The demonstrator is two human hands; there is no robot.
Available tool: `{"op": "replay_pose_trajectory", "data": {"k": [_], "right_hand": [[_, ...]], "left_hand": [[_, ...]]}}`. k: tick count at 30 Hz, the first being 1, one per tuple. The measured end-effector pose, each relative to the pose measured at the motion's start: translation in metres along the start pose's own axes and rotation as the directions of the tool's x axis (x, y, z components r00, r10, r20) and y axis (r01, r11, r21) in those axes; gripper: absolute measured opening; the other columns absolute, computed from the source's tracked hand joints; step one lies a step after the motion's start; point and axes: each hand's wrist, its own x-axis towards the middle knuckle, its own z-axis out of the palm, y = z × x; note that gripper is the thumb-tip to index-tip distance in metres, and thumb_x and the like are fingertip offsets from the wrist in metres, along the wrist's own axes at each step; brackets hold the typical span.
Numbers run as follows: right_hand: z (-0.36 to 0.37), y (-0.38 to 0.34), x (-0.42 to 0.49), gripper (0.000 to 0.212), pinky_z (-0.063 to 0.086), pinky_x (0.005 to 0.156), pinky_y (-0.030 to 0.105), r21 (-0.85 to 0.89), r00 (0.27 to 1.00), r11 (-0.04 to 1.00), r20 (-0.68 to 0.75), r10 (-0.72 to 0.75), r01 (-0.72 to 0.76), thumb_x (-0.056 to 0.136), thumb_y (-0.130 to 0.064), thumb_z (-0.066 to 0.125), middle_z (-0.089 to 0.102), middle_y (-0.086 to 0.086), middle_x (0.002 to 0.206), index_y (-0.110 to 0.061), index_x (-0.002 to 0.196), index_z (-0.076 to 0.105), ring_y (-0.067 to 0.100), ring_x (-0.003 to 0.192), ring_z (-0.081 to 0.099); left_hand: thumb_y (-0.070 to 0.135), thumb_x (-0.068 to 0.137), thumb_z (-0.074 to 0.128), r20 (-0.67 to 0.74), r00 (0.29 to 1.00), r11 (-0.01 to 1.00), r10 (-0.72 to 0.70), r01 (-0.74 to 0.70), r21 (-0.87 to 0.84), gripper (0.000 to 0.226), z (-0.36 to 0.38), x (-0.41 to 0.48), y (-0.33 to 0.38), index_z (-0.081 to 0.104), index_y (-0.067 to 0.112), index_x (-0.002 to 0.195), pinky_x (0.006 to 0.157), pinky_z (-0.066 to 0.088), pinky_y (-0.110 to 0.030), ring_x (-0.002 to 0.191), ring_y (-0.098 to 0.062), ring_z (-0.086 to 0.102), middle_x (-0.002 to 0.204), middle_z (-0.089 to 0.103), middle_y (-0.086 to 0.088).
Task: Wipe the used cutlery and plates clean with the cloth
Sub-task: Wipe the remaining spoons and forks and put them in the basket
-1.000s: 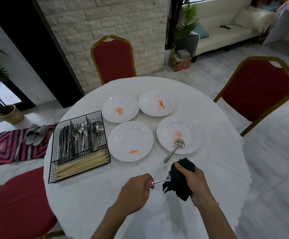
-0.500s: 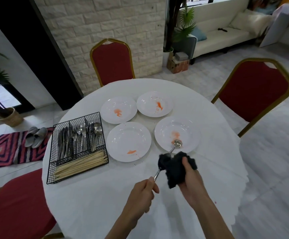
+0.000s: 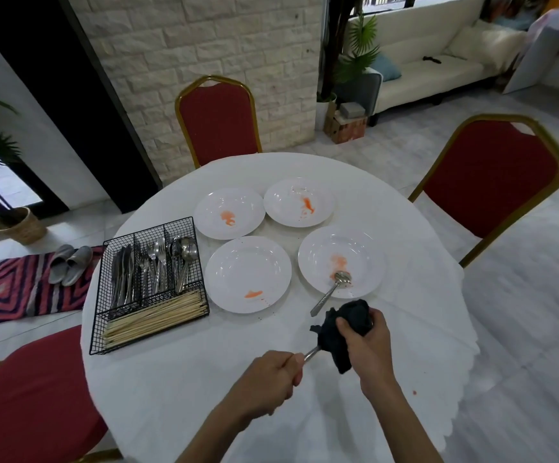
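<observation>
Now your left grip (image 3: 268, 379) is holding the utensil (image 3: 311, 353), swung steeper than a second ago. Your right grip (image 3: 366, 345) is squeezing the cloth (image 3: 333, 347) around its head, just beside the plate (image 3: 376, 259), so wiping is continuing.

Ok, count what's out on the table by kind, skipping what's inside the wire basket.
White plates: 4
Spoon: 1
Half-wrapped cutlery piece, kind hidden: 1
Black cloth: 1
Wire basket: 1
Total: 8
</observation>
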Motion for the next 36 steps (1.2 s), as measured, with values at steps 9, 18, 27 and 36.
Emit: {"op": "replay_pose_trajectory", "data": {"k": [9,18,27,36], "right_hand": [[0.008,-0.002,-0.004,0.019,0.057,0.086,0.045,0.319,0.966,0.925,0.217,0.138,-0.204,0.101,-0.012,0.057,0.076,0.017,0.107,-0.006,0.117,0.064,0.032,0.098,0.073],[0.022,-0.002,-0.017,0.026,0.059,0.09,0.045,0.14,0.923,0.976,0.371,0.104,-0.167,0.092,-0.005,0.067,0.077,0.016,0.107,-0.007,0.118,0.066,0.033,0.1,0.074],[0.024,-0.008,-0.028,0.029,0.053,0.099,0.045,0.326,0.865,0.875,0.467,0.181,-0.359,0.1,-0.013,0.057,0.072,0.02,0.122,-0.005,0.128,0.063,0.033,0.114,0.069],[0.022,-0.004,-0.031,0.023,0.059,0.077,0.043,0.226,0.874,0.926,0.453,0.174,-0.302,0.098,-0.001,0.057,0.076,0.026,0.103,0.003,0.12,0.061,0.036,0.089,0.075]], "left_hand": [[0.041,0.106,0.036,-0.071,0.997,0.993,-0.03,0.021,-0.117,0.044,0.012,0.003,-0.003,0.051,0.017,0.073,0.051,0.041,-0.026,0.049,-0.013,0.044,0.053,0.051,0.006],[0.033,0.106,0.04,0.052,0.998,0.99,0.046,-0.052,0.128,0.041,-0.014,0.003,0.002,0.07,0.017,0.083,0.067,0.046,-0.015,0.067,-0.001,0.067,0.078,0.077,0.005],[0.025,0.107,0.034,-0.151,0.988,0.998,0.043,-0.05,-0.044,0.04,0.019,-0.004,0.009,0.064,0.008,0.087,0.06,0.05,-0.016,0.062,-0.01,0.071,0.078,0.076,-0.01],[0.036,0.103,0.046,-0.006,0.999,0.992,0.049,-0.048,0.115,0.038,0.002,-0.004,-0.001,0.07,0.019,0.079,0.068,0.052,-0.013,0.064,-0.002,0.07,0.074,0.076,0.006]]}}
